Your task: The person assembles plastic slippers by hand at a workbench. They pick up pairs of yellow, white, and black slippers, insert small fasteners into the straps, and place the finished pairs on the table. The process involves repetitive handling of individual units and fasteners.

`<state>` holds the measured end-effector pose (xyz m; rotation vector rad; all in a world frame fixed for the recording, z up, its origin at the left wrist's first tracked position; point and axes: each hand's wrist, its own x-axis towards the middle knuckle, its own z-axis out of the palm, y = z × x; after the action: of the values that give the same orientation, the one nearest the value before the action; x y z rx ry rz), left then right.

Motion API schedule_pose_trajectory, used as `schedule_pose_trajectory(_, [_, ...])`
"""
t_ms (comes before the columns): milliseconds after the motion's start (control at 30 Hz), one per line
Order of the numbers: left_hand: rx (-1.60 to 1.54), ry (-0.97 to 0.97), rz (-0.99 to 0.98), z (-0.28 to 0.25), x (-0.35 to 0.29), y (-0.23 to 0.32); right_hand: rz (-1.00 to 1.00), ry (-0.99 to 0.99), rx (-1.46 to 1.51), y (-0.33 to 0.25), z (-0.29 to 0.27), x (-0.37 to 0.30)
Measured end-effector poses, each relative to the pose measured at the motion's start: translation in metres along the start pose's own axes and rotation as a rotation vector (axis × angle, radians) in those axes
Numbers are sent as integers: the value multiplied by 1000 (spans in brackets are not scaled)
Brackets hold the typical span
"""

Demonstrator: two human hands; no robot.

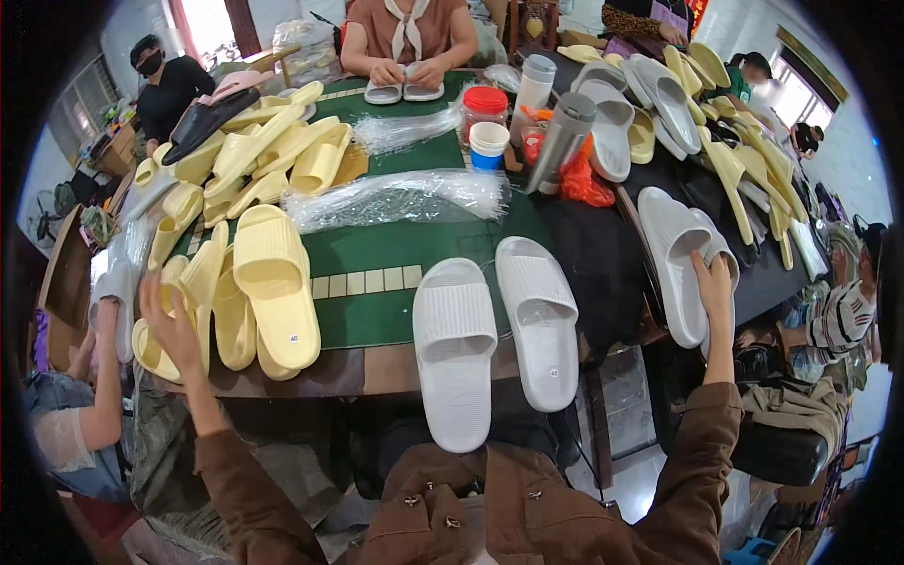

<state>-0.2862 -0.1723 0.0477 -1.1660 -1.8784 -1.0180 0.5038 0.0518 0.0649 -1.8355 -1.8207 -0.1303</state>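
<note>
Nearest, a grey pair of slippers (454, 386) overhangs the table (348, 377). My left hand (176, 325), fingers spread, is just beside the yellow slippers (280, 301); my right hand (716, 292) overlaps the other grey slippers (672, 273), though I can't tell whether its fingers grip. I'd pinch both together so neither slides. Beyond, clear bags (405, 202) lie on the green mat (377, 325); a paper cup (489, 141) and steel bottle (561, 141) crowd the way across.

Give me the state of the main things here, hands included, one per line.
Left hand: open, fingers spread
Right hand: on right-hand grey slippers
Front grey slippers: side by side, soles down
Yellow slippers at left: piled loosely
Clear plastic bundles: lying flat
Red-lidded jar: closed
White-and-blue cup: upright
Grey tumbler: capped
</note>
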Motion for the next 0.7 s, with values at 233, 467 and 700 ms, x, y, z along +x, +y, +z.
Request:
schedule_pose_trajectory(233, [-671,-819,99,-58,-84,274,-38,82,26,-5,1,-3])
schedule_pose_trajectory(467, [-476,-999,420,-25,-153,363,48,28,22,-16,-3,-3])
schedule_pose_trajectory(700, [-536,-810,329,29,-163,375,30,31,41,-3,-1,2])
